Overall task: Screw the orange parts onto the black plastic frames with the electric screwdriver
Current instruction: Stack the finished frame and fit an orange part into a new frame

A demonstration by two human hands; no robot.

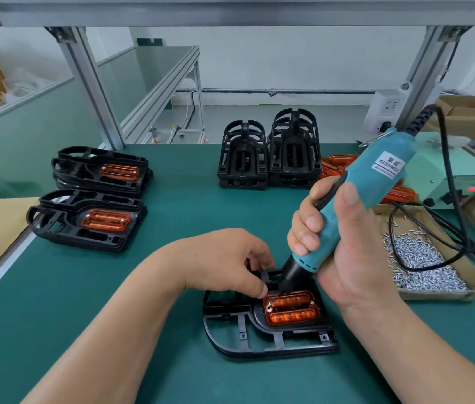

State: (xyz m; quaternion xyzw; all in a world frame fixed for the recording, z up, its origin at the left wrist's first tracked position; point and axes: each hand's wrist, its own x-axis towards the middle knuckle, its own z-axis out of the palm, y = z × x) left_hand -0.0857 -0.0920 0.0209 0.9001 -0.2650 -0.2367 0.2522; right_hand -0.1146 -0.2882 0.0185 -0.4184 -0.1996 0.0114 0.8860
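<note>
A black plastic frame [271,342] lies flat on the green mat in front of me. An orange part [291,309] sits in its upper right section, with a screw showing at its right end. My right hand [344,252] grips the teal electric screwdriver [355,205], tilted, its bit down on a screw at the orange part's left end. My left hand [230,263] rests on the frame's top edge, fingers curled, thumb and fingertip pinching near the bit tip.
Two stacks of frames with orange parts [99,170] [87,223] lie at the left. Bare black frames [268,153] stand at the back. Loose orange parts [399,193] and a cardboard tray of screws [422,263] are at the right, with the screwdriver's power box [457,182] and cables.
</note>
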